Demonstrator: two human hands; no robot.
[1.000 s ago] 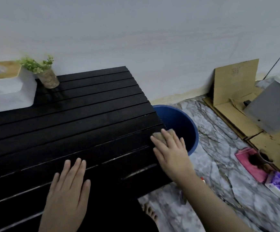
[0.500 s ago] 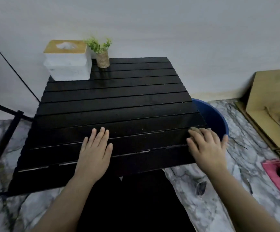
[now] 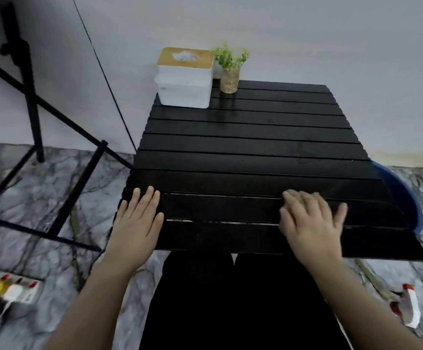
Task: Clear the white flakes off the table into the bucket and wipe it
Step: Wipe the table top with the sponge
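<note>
The black slatted table fills the middle of the view. My left hand lies flat on its near-left corner, fingers apart, holding nothing. My right hand presses down on the front slats right of centre, blurred by motion; the tan wiping pad seen under its fingers earlier is almost wholly hidden beneath it. The blue bucket stands on the floor against the table's right edge, mostly hidden by the tabletop. I see no loose white flakes on the slats, only thin pale lines in the gaps near the front.
A white tissue box with a wooden lid and a small potted plant stand at the table's back left. A black tripod stand is on the marble floor to the left. Small clutter lies on the floor at both sides.
My right hand has slid left along the front slats, away from the edge above the bucket. My view has swung left, bringing the tripod into sight. The left hand stays flat.
</note>
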